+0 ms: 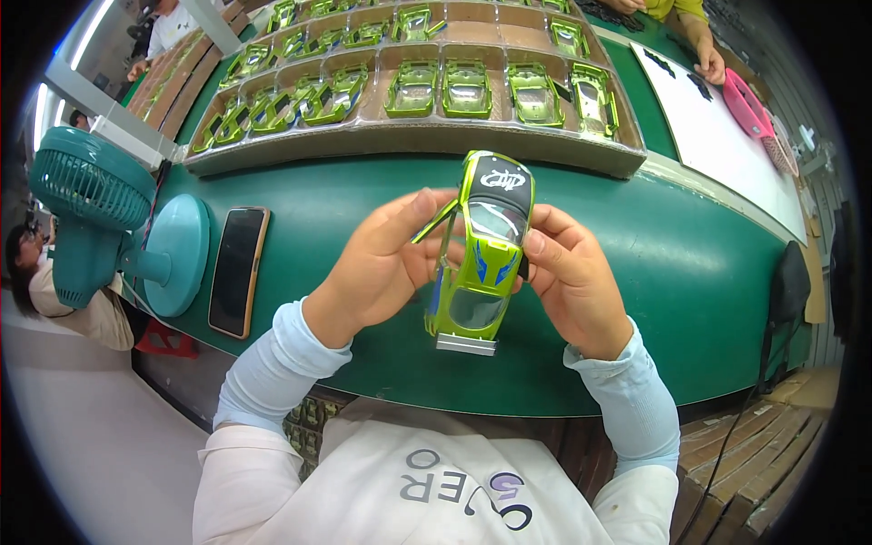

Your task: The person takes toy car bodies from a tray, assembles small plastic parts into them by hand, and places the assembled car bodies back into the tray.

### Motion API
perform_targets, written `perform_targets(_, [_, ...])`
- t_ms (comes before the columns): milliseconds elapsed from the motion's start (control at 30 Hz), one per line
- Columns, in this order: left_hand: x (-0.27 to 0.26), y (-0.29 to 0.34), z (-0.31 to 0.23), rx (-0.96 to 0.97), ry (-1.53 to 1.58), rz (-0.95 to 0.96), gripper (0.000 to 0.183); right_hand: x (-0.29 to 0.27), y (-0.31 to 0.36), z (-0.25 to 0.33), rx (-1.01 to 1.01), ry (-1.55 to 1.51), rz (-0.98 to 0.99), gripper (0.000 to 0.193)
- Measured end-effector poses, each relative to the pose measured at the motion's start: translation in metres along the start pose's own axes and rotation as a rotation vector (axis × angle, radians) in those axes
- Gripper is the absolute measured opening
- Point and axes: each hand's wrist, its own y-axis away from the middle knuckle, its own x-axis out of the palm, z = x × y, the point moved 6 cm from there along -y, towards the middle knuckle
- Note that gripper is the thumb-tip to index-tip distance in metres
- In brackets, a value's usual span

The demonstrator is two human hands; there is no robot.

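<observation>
A lime-green toy car body with a black hood, clear windows and blue wing marks is held up over the table, its silver end toward me. My left hand grips it from the left, thumb and fingers at a side door that swings outward. From the right, my right hand pinches the other side of the body, thumb near the window. Parts of the fingers on both hands are hidden behind the car body.
A divided tray of similar green car bodies spans the far side of the green table. On the left stand a teal fan and a phone. At far right are another person's hand, a white board and a pink basket.
</observation>
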Motion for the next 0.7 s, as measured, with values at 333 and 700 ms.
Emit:
perform_targets(333, [0.003,0.002,0.004,-0.112,-0.048,0.109,0.034,-0.001,0.0,-0.001,0.069,-0.114,0.046,0.034])
perform_targets(700, [0.003,0.0,0.01,-0.047,0.01,0.083,0.033,0.005,0.002,0.001,0.047,-0.057,0.124,0.036])
